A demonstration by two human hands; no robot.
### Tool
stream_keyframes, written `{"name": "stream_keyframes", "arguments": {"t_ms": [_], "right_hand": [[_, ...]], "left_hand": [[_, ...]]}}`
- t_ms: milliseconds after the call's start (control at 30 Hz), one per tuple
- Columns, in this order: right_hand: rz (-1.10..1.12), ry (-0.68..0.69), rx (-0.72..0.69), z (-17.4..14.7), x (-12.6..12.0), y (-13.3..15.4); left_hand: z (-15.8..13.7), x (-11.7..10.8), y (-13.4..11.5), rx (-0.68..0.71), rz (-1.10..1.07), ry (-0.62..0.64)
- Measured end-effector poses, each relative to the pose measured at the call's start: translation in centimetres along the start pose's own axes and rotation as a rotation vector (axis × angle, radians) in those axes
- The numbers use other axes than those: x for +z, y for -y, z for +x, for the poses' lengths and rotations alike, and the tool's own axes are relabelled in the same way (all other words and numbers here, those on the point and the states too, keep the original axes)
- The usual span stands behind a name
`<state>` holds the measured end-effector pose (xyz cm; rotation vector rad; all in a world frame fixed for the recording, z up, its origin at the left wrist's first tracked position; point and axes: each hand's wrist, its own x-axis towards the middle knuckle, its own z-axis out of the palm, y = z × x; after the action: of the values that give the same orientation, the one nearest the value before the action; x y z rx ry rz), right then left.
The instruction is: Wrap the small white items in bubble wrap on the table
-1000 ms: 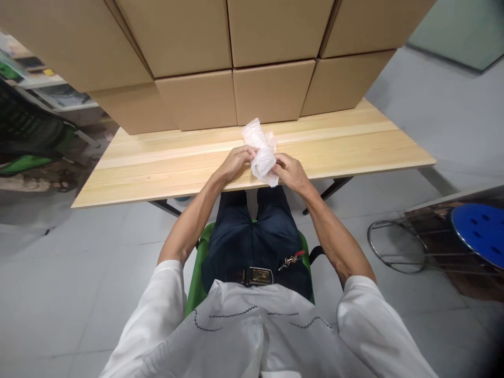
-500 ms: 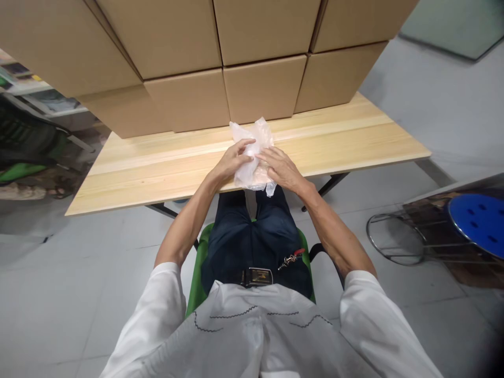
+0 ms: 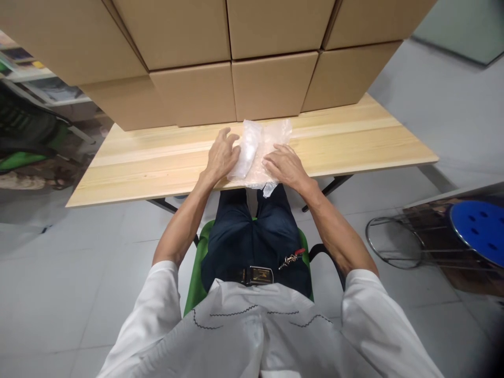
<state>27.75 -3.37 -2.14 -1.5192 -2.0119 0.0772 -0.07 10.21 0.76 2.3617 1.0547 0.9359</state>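
A translucent sheet of bubble wrap [image 3: 271, 137] lies on the wooden table [image 3: 157, 173] in front of me, its near edge hanging a little over the table's front edge. On its left side is a whiter, folded or bundled strip [image 3: 249, 152]; whether anything lies inside it I cannot make out. My left hand [image 3: 223, 155] is open just left of this strip, fingers slightly curled and apart. My right hand [image 3: 286, 167] is open too, lying over the right part of the wrap with its fingers stretched out.
Stacked cardboard boxes [image 3: 275, 86] form a wall along the back of the table. A blue round stool [image 3: 478, 228] stands on the floor at right. At far left are a dark chair [image 3: 29, 126] and shelves [image 3: 59, 92]. I sit on a green chair [image 3: 192, 294].
My left hand has come off the wrap and moved left. The wrap now lies more spread out to the right, with the white strip showing. My right hand has shifted slightly right.
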Motion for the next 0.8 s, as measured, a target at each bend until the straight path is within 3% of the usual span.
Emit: {"name": "stream_keyframes", "arguments": {"t_ms": [100, 233, 300, 433, 600, 800], "right_hand": [[-0.016, 0.012, -0.001, 1.3, 0.5, 0.8], [-0.058, 0.144, 0.003, 1.5, 1.1, 1.2], [-0.063, 0.163, 0.015, 0.9, 1.0, 0.7], [-0.036, 0.177, 0.005, -0.3, 0.4, -0.8], [-0.012, 0.169, -0.004, -0.7, 0.0, -2.2], [-0.005, 0.179, -0.035, -1.1, -0.6, -4.1]], "left_hand": [[2.0, 1.0, -1.9, 0.088, 0.001, 0.044], [2.8, 3.1, -4.1, 0.128, 0.149, 0.288], [2.4, 3.4, -4.2, 0.1, 0.24, 0.347], [1.1, 1.6, -2.4, -0.014, 0.274, 0.271], [0.0, -2.3, 0.6, -0.121, 0.109, 0.147], [-1.3, -4.6, 1.9, -0.205, 0.02, 0.139]]}}
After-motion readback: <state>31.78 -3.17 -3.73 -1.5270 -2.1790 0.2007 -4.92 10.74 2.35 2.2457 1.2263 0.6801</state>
